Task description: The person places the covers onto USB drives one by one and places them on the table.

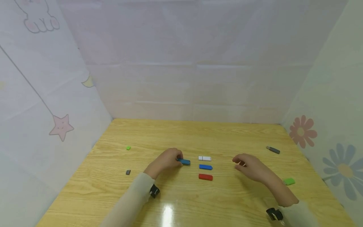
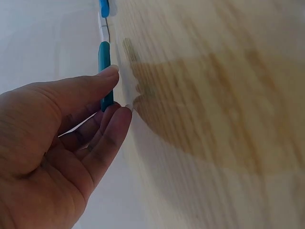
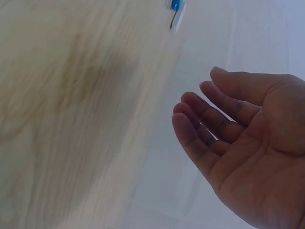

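Note:
Between its thumb and fingers, my left hand [image 1: 169, 158] pinches a teal USB stick [image 1: 184, 161], close over the wooden table. In the left wrist view the teal stick [image 2: 104, 59] shows above and below the thumb; the thumb covers its middle. To its right lie a white USB stick [image 1: 204, 158], a blue USB stick [image 1: 205, 167] and a red USB stick [image 1: 205, 177], stacked in a short column. My right hand [image 1: 251, 167] hovers to the right of that column, fingers loosely bent and holding nothing. The right wrist view shows its palm [image 3: 257, 167] bare.
At the table's [image 1: 181, 201] right side lie a dark grey USB stick [image 1: 273, 150] and a green USB stick [image 1: 289, 181], partly behind the right forearm. On the left are a small green piece [image 1: 128, 148] and a small dark memory card [image 1: 128, 172]. Patterned cloth walls [image 1: 181, 85] enclose the table.

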Available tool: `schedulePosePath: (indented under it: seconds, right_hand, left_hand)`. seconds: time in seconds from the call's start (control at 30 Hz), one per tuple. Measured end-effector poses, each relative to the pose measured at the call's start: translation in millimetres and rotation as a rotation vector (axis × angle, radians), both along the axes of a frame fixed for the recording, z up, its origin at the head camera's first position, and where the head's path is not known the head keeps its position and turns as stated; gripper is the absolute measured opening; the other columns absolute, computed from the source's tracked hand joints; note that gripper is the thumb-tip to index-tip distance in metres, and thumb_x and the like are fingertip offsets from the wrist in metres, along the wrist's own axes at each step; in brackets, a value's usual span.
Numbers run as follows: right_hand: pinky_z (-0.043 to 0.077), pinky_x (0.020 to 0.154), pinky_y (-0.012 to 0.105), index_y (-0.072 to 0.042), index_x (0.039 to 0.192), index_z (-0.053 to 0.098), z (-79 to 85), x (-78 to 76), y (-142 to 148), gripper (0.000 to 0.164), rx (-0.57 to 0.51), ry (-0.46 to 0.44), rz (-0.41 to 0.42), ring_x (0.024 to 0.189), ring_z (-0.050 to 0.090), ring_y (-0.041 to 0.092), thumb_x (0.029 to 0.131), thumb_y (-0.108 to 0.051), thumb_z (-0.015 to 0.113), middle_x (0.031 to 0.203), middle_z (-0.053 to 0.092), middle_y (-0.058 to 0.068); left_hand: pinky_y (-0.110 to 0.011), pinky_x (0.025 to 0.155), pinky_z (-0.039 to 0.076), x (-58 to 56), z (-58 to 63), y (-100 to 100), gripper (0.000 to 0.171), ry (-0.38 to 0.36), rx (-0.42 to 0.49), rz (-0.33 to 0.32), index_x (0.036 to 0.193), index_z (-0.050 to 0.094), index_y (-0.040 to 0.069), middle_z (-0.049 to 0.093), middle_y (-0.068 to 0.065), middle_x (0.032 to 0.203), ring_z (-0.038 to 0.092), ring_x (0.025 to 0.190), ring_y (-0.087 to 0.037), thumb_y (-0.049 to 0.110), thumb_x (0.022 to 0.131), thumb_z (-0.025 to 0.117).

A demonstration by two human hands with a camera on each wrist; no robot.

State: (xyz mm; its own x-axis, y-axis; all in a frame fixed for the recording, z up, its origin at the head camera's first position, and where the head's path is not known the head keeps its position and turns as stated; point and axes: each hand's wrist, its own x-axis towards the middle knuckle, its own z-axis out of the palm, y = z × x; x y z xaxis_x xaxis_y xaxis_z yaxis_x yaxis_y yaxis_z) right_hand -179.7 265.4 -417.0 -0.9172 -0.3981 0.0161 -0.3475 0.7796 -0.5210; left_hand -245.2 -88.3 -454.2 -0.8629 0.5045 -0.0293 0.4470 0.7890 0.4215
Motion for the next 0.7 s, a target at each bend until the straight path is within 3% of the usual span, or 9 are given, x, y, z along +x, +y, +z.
schedulePosePath:
  seconds: [0.37,0.53,0.7]
  right_hand:
    - [0.051,0.075,0.040,-0.001,0.114,0.060,-7.5,12.2,47.7,0.028,0.046,-0.056,-0.053,0.095,0.059,0.028,0.090,-0.015,0.061,0.112,0.062,0.013]
    - [0.050,0.077,0.044,-0.002,0.116,0.059,-9.4,18.5,66.3,0.031,0.073,-0.082,-0.097,0.099,0.057,0.033,0.090,-0.019,0.061,0.114,0.061,0.013]
    - [0.049,0.077,0.048,0.000,0.116,0.059,-10.8,20.5,77.0,0.033,0.106,-0.050,-0.114,0.102,0.055,0.039,0.089,-0.019,0.062,0.115,0.060,0.017]
  left_hand:
    - [-0.029,0.077,0.048,-6.7,3.2,-5.0,0.013,-0.076,0.010,0.061,0.091,0.068,0.015,0.060,0.006,0.089,0.055,0.084,-0.011,0.019,0.081,0.073]
    - [-0.031,0.078,0.048,-10.3,2.5,-7.7,0.014,-0.079,0.022,0.064,0.092,0.067,0.014,0.061,0.004,0.091,0.055,0.085,-0.012,0.021,0.081,0.073]
    - [-0.029,0.078,0.048,-14.5,1.7,-11.7,0.015,-0.068,-0.006,0.070,0.093,0.068,0.015,0.061,0.005,0.091,0.056,0.086,-0.011,0.022,0.081,0.074]
